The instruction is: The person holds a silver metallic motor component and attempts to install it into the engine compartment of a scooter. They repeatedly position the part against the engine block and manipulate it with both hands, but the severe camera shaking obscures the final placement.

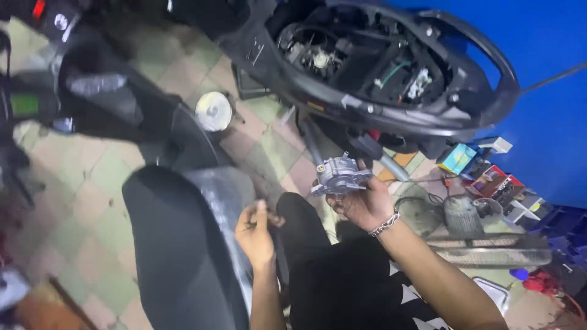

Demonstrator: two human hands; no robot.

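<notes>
Small grey cast-metal engine part [340,174], approx. carburettor-like housing, sits centre-right of view, held up in the air above the tiled floor [92,183] and just below the rear of the scooter. Flat flange faces down-left; a short stub sticks up from its top, so the part stands roughly upright w/ long axis running left-right, slightly tilted. Fine detail blurred.

Right hand [362,205] cups it from beneath and behind, fingers wrapped round the body, thumb side toward the camera; chain bracelet [384,225] on the wrist. Firm grasp on the part.

Left hand [255,232] is lower and to the left, apart from the part, fingertips pinched together as if on sth tiny; can't tell what, if anything, is between them.

Under both forearms: person's dark-trousered legs. Left of that, a black scooter seat [177,244] lying across the lower view.

Above: black scooter [391,67] w/ seat off, open frame showing wiring and engine bits. Round silver disc [213,111] on the floor to its left. Right side: coloured boxes [483,174], a wire fan guard [489,247], blue wall [550,91].
</notes>
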